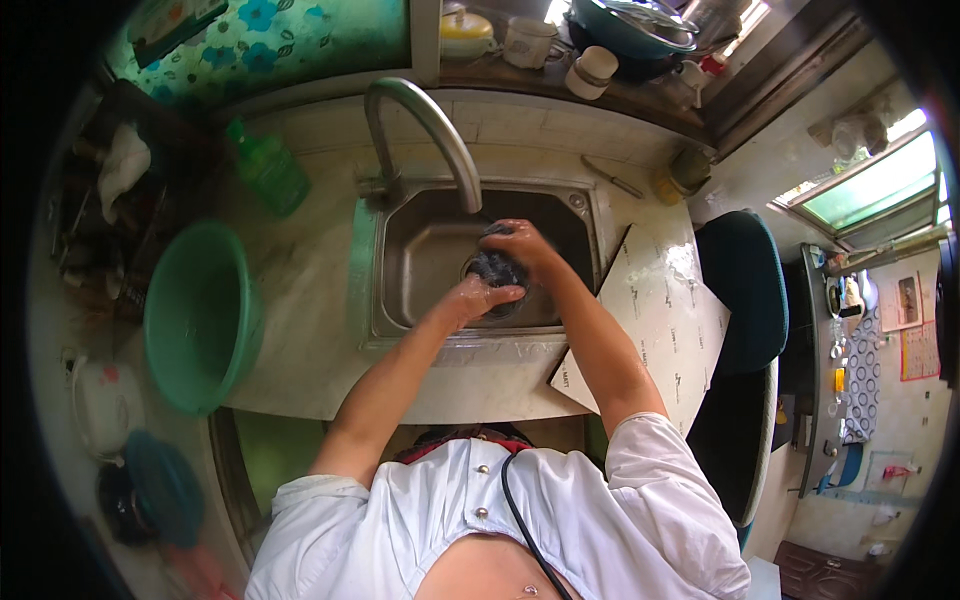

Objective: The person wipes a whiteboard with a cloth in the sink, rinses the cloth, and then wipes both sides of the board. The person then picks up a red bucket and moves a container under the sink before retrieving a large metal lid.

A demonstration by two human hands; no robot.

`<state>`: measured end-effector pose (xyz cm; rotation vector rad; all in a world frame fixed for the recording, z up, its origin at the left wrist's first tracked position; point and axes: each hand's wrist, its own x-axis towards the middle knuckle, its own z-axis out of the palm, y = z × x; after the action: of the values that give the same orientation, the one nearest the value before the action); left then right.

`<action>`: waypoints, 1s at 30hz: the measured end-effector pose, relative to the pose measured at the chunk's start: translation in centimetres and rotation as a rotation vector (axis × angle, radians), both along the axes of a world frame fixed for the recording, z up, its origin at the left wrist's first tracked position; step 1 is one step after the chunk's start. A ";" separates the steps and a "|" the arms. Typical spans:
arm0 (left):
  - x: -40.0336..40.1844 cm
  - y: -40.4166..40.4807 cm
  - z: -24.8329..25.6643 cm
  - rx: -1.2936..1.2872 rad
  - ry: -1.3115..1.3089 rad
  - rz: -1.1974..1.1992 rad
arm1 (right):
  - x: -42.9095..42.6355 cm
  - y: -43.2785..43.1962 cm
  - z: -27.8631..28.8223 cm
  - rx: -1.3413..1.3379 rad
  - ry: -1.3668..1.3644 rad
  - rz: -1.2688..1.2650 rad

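Below me is a stainless steel sink (pixel 420 262) set into a pale countertop (pixel 307 300). Over its right half, my left hand (pixel 478 298) and my right hand (pixel 520 244) both grip a dark, wet, bunched item (pixel 495 266), which looks like cloth. Fingers hide part of it, so its exact kind is unclear. My right hand holds the far end; my left is on the near end, its thumb pointing right. Both hands look wet. A curved metal faucet (pixel 442 127) arches over the sink, its spout just beyond my hands. Whether water runs from it cannot be made out.
Left of the sink stand a green plastic basin (pixel 161 322) and a green pump bottle (pixel 270 172). A knife (pixel 611 176) lies at the back right. A white printed board (pixel 667 315) covers the right counter, beside a dark chair (pixel 742 292). Cookware (pixel 626 34) crowds the ledge behind.
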<state>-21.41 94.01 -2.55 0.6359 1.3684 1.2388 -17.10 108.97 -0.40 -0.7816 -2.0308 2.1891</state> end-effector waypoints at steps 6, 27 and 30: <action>-1.1 1.2 -1.2 0.179 0.682 0.024 | -1.9 -1.9 -2.4 0.757 0.138 0.020; -2.2 -1.1 5.3 0.310 0.905 0.126 | 3.7 -4.3 6.9 0.649 0.392 -0.129; -0.6 -1.5 5.8 0.342 -0.122 0.383 | 4.3 -4.2 7.8 0.688 0.624 -0.330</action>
<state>-21.96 92.48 3.28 0.5323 1.2193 1.8154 -12.75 104.77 7.39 -0.2654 -1.9207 1.2015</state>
